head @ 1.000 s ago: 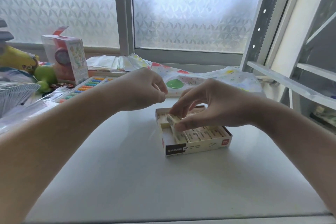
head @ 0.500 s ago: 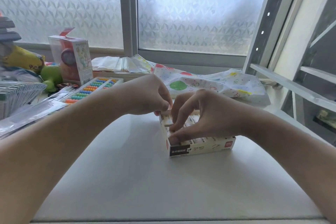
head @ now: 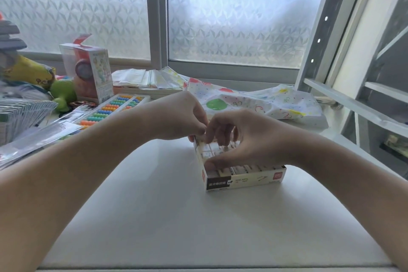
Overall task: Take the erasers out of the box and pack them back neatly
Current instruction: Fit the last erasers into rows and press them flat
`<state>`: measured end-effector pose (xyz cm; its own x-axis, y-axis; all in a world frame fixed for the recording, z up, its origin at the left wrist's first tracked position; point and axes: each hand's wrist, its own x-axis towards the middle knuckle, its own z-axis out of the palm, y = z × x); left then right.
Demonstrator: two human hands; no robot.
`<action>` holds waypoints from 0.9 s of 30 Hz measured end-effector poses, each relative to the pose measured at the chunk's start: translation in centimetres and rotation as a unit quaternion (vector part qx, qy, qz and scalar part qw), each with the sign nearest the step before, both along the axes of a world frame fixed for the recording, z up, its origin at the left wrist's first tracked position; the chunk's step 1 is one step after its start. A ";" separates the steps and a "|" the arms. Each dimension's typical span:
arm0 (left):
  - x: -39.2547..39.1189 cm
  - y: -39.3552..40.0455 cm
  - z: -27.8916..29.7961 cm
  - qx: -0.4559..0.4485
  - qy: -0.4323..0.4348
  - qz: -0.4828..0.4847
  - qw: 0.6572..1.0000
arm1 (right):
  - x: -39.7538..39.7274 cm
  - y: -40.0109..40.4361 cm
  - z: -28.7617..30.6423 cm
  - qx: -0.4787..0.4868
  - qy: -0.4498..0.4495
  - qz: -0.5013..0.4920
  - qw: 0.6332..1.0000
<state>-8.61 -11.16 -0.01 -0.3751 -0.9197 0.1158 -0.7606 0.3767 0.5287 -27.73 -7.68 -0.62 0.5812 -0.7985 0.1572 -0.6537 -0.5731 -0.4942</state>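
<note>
Near edge of white bench (head: 198,227) bare. Further in, small open box (head: 245,180) flat on the bench, cream with a black label at its front left corner, erasers (head: 240,169) packed in rows inside.

Right hand (head: 247,139) arched over the box from the right: thumb down on the erasers at the front left corner, fingers (head: 217,132) curled and reaching down into the far rows, tips on or among the erasers; cannot tell whether one is pinched. Most of the box's contents hidden under this hand.

Left hand (head: 178,115) at the box's far left corner, fingers curled tight, tips close together and touching the box edge or an eraser there; hold unclear, blocked by the knuckles.

Beyond on the left: bead abacus (head: 114,107), clear packets (head: 33,137), green toy (head: 63,94), tall printed carton (head: 92,73). Beyond on the right: spotted plastic bag (head: 260,102) lying crumpled. Behind all, frosted window (head: 238,11); metal shelf frame (head: 331,28) at far right.
</note>
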 end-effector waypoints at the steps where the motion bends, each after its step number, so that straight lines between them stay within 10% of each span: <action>1: 0.0 0.0 0.0 0.003 0.001 0.001 1.000 | -0.3 0.1 0.5 -0.002 -0.009 0.007 1.000; 18: -0.4 0.3 -0.1 0.016 -0.038 0.017 0.999 | -6.0 -0.8 3.6 0.037 0.134 -0.042 0.989; 27: -0.3 0.0 -0.2 0.008 -0.041 0.007 0.999 | -3.4 -0.5 2.3 0.041 -0.018 0.052 0.998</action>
<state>-8.90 -11.16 -0.21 -0.3698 -0.9264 0.0711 -0.8067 0.3581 0.4700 -31.14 -8.18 1.65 0.6570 -0.7448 0.1166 -0.5733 -0.5940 -0.5643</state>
